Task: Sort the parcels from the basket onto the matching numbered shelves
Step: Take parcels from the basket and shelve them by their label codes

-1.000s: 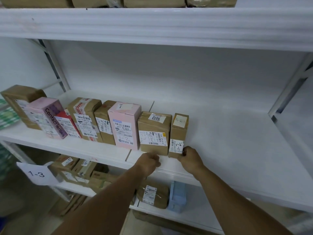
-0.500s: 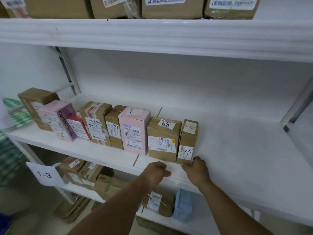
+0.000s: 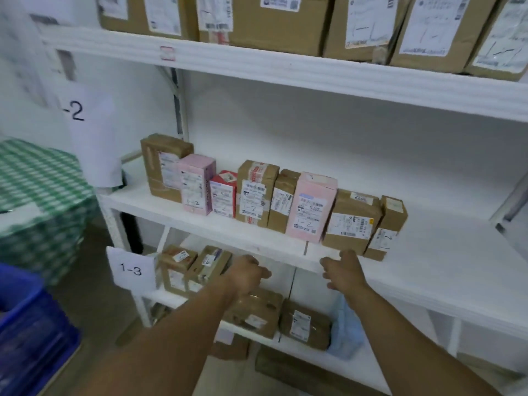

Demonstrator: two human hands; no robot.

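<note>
Several parcels stand in a row on the white middle shelf, whose paper sign reads "-2". The rightmost is a small brown parcel marked "-2", beside a wider brown parcel and a pink box. My right hand hovers just below the shelf's front edge, fingers loosely spread, holding nothing. My left hand hangs in front of the lower shelf, fingers loosely curled, empty. A blue basket sits at the lower left.
A "1-3" sign marks the lower shelf, which holds brown parcels and a blue packet. Large cartons fill the top shelf. A green checked cloth covers something at left. The middle shelf's right half is bare.
Both hands have drawn back from the small brown parcel and the shelf edge, toward me and lower. The view has pulled back and swung left, showing the signs and the basket.
</note>
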